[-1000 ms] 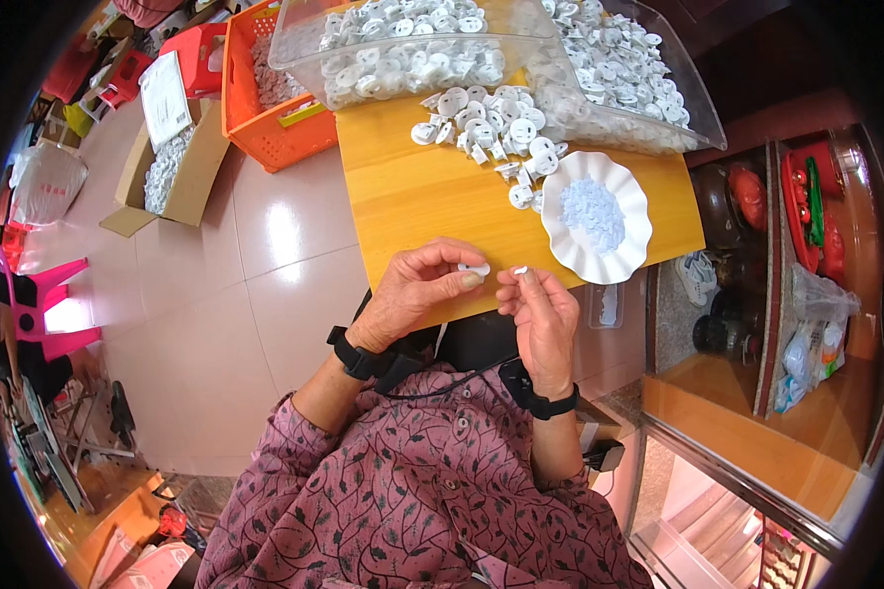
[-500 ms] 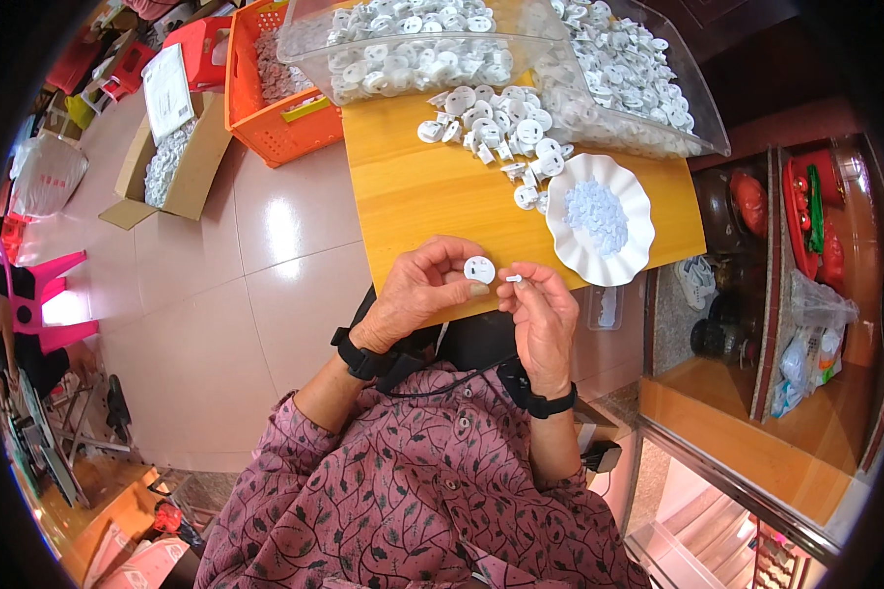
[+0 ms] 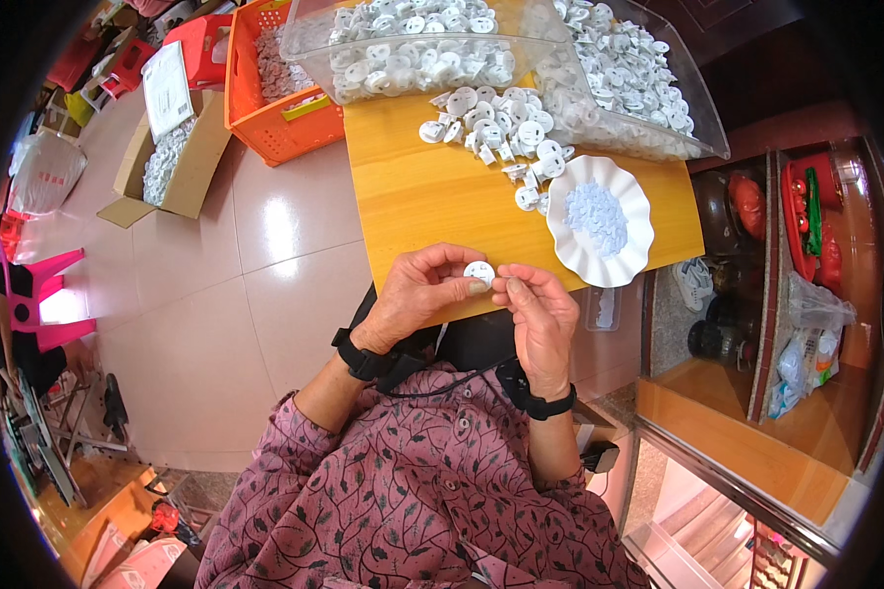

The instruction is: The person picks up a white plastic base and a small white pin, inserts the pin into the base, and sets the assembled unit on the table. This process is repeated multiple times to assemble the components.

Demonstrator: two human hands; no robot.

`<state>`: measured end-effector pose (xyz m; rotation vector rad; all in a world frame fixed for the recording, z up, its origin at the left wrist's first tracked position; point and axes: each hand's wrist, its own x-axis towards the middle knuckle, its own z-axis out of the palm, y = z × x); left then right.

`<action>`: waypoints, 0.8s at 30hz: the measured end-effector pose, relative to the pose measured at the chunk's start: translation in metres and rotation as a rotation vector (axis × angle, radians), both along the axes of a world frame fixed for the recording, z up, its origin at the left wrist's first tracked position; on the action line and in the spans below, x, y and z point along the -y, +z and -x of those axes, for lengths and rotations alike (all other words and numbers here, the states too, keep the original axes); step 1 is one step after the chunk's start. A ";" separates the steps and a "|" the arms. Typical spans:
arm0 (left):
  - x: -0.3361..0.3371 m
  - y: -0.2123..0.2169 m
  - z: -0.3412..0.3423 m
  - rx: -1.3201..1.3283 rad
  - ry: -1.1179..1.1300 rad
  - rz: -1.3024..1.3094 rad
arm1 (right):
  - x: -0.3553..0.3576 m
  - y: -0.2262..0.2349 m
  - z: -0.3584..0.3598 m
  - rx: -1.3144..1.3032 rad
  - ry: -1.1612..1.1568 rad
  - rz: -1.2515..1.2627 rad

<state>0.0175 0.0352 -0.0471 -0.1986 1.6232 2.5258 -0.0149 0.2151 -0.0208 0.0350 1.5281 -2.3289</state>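
Observation:
Pinched between thumb and forefinger of my left hand [image 3: 414,288] is a round white plastic disc with slots [image 3: 478,272], held over the near edge of the yellow wooden table [image 3: 413,196]. My right hand [image 3: 535,312] is closed in a pinch, its fingertips touching the disc's right edge. The small white piece in those fingertips is now mostly hidden. Ahead of my hands lies a loose pile of similar white plastic parts [image 3: 501,123]. A white scalloped plate [image 3: 568,240] to the right holds many tiny pale-blue pieces [image 3: 597,218].
Two clear plastic bins [image 3: 422,59] [image 3: 648,142] full of white parts stand at the table's far side. An orange crate [image 3: 275,137] and an open cardboard box [image 3: 201,167] sit on the floor at left. Wooden shelving [image 3: 756,452] is close on the right.
My right hand has moved slightly left, bringing the small white piece against the disc. My left hand has barely moved.

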 end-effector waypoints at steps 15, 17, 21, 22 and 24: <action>0.001 0.008 -0.004 -0.005 -0.045 -0.053 | 0.010 0.009 -0.005 -0.250 -0.112 -0.351; 0.000 0.010 -0.004 -0.006 -0.036 -0.060 | 0.012 0.009 -0.007 -0.304 -0.119 -0.397; 0.000 0.009 -0.004 -0.015 -0.021 -0.093 | 0.015 0.006 -0.007 -0.352 -0.145 -0.465; 0.000 0.008 -0.004 -0.015 -0.020 -0.093 | 0.016 0.005 -0.007 -0.343 -0.150 -0.449; -0.001 0.004 -0.004 -0.045 -0.002 -0.138 | 0.016 0.004 -0.006 -0.348 -0.151 -0.453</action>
